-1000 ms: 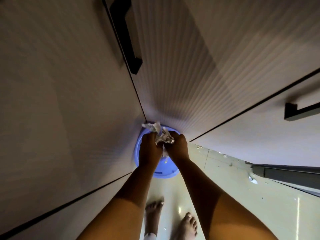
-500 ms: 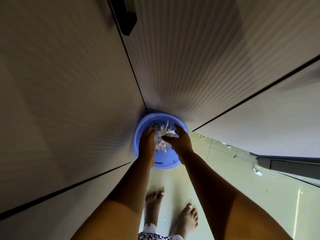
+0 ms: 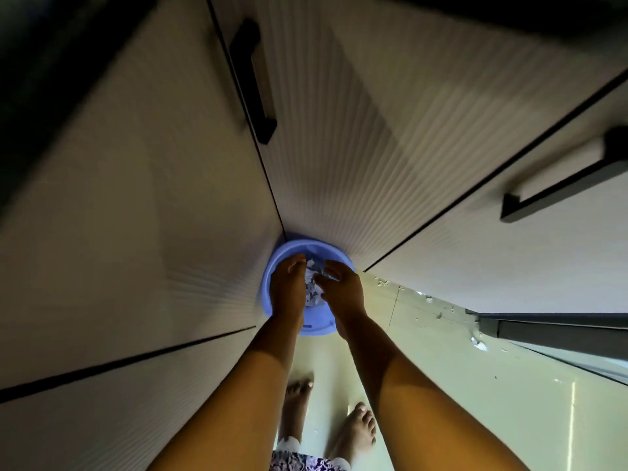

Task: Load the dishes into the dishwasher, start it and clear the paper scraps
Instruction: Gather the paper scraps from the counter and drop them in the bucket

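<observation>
Bare feet (image 3: 356,426) planted on the pale floor (image 3: 441,385), both forearms reaching straight down; the left hand (image 3: 289,287) is inside the blue bin (image 3: 316,329), fingers fairly straight and pointing into it, gripping nothing that I can see; the right hand (image 3: 339,290) hovers just beside it, fingers loosely spread and relaxed, also empty. Between and below the two hands lie the paper scraps (image 3: 311,288), a white crumpled heap in the bin; whether either palm actually touches the heap I cannot tell. By my reckoning this is the drop-off step, and to do it well the hands should stay low over the rim and shake off any clinging bits before lifting; light paper flutters, so a quick pull upward could carry pieces out again. The bin sits tight in the corner where the ribbed cabinet doors (image 3: 339,147) meet, so there is little room behind it. Further right, loose scraps (image 3: 479,345) lie on the floor near a dark panel (image 3: 543,331); I judge another gathering pass is needed there.
</observation>
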